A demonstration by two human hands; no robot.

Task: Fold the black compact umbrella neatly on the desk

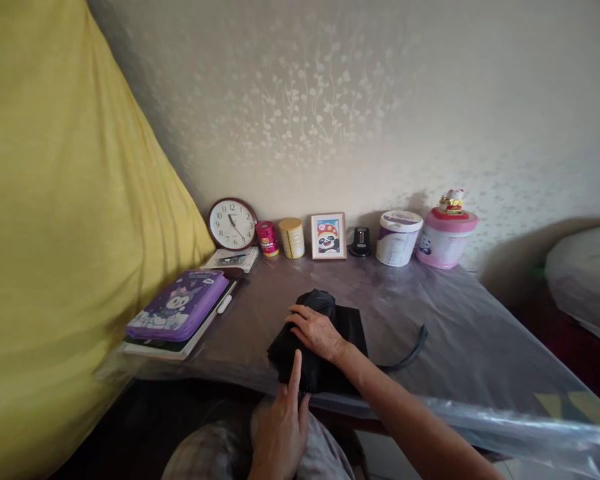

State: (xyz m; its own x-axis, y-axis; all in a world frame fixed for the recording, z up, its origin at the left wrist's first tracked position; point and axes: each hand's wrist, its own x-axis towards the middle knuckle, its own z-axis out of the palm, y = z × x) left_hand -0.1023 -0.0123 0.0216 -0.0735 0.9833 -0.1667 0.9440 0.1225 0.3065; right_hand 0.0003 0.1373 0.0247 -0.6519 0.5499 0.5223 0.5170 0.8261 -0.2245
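Note:
A bundle of soft black fabric (293, 353), folded and wrinkled, lies at the near edge of the table; its exact kind is unclear. A flat black part (353, 327) spreads out on its right side, and a dark strap (415, 350) trails away to the right. My right hand (317, 333) rests on top of the bundle, fingers stretched across it to the left. At the near end, my left hand (283, 427) grips the bundle, its index finger extended along the fabric and thumb by the edge. The left hand's other fingers are mostly hidden.
A plastic-covered table (260, 320) holds a purple case (180, 307) on books at left. Along the wall stand a clock (233, 224), a pink can (267, 239), a yellow canister (293, 238), a picture frame (329, 237) and tubs (399, 239). A yellow curtain (70, 200) hangs left.

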